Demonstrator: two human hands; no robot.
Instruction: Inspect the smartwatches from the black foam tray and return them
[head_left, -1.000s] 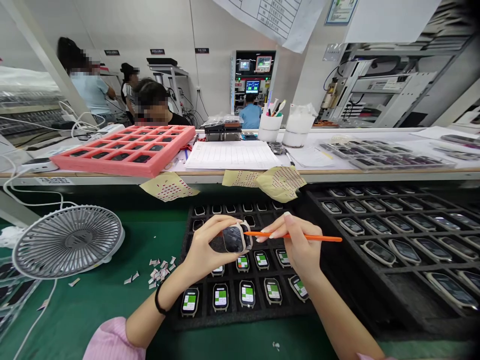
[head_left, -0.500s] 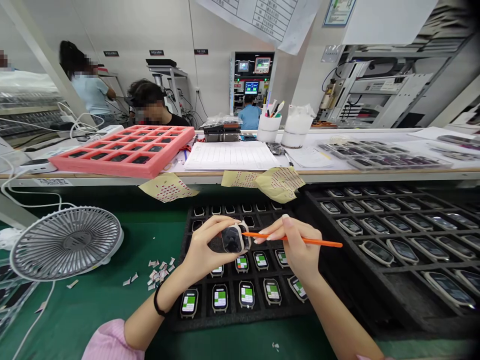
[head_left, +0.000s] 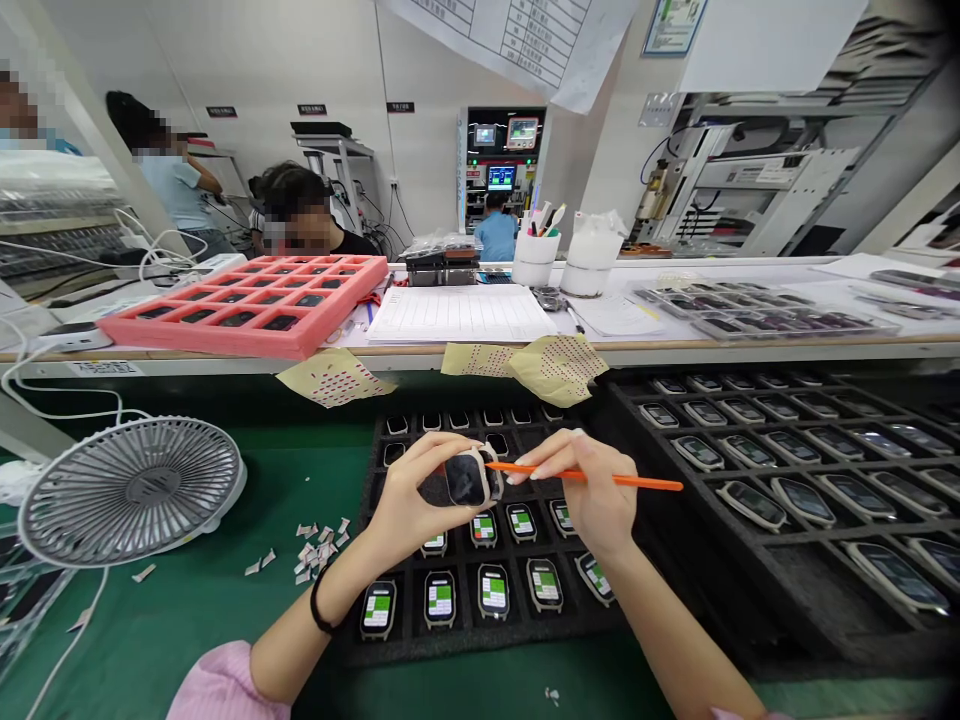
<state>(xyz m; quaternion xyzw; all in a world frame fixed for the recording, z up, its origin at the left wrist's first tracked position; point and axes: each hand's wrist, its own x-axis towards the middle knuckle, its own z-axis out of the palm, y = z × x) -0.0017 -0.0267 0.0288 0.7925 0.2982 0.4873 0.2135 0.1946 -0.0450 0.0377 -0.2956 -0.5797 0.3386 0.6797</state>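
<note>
Between the thumb and fingers of my left hand [head_left: 415, 490] is a smartwatch [head_left: 466, 479] with a dark screen and a pale case, held above the tray. Its screen part and the pale frame behind it look slightly apart. My right hand [head_left: 598, 487] pinches a thin orange stick [head_left: 646, 483], whose tip meets the watch's edge where the parts separate. Below both hands lies a black foam tray [head_left: 420, 650] of watches. Its nearer watches, such as one lit watch [head_left: 493, 591], show green and white screens; those at the back are dark.
A second black tray [head_left: 810, 590] of watches stands on the right. A grey fan [head_left: 131, 490] and scattered paper bits [head_left: 319, 550] lie left on the green mat. On the shelf ahead are a pink foam tray [head_left: 300, 340], paper sheets [head_left: 461, 315] and a pen cup [head_left: 535, 258].
The watch and the stick stay together in almost the same place. My right hand has shifted very slightly left. In the background, the standing person's arm is raised higher.
</note>
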